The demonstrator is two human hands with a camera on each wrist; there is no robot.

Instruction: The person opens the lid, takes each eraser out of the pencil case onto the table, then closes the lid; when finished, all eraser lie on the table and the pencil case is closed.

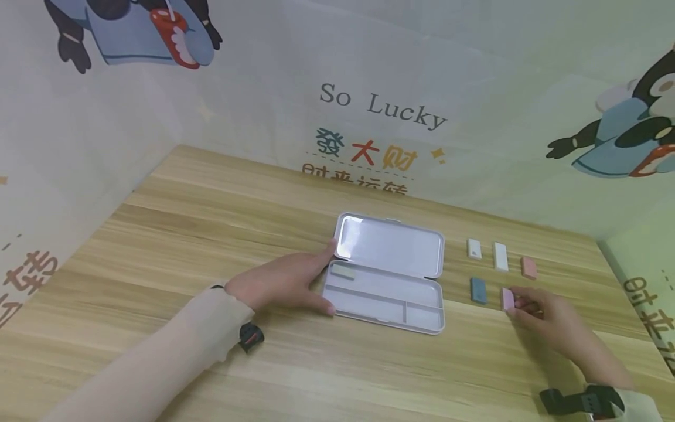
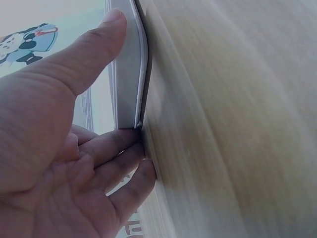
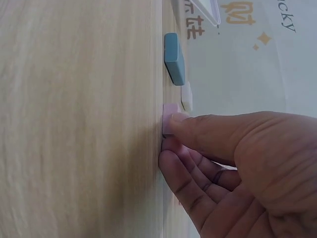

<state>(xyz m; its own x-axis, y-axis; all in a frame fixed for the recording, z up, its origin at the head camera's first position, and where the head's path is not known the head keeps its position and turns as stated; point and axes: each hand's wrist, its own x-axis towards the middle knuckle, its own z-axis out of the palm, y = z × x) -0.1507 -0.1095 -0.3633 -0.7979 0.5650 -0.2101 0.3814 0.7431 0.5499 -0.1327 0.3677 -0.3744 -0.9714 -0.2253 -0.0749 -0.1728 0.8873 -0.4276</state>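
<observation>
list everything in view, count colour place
open case: one, pale lilac, on table
small block: one, pale, case's back compartment
white blocks: two, white, right of case
pink block: one, pink, rightmost block
lilac block: one, lilac, front right
blue block: one, blue, left of lilac block
table: one, light brown, under case
backdrop: count unclear, pale, behind table
penguin prints: at least two, multicoloured, on backdrop
lettering: several lines, mixed colours, backdrop
wrist straps: two, black, wrists
sleeves: two, cream, arms
left hand: one, fingers against case
right hand: one, fingers pinching lilac block
</observation>
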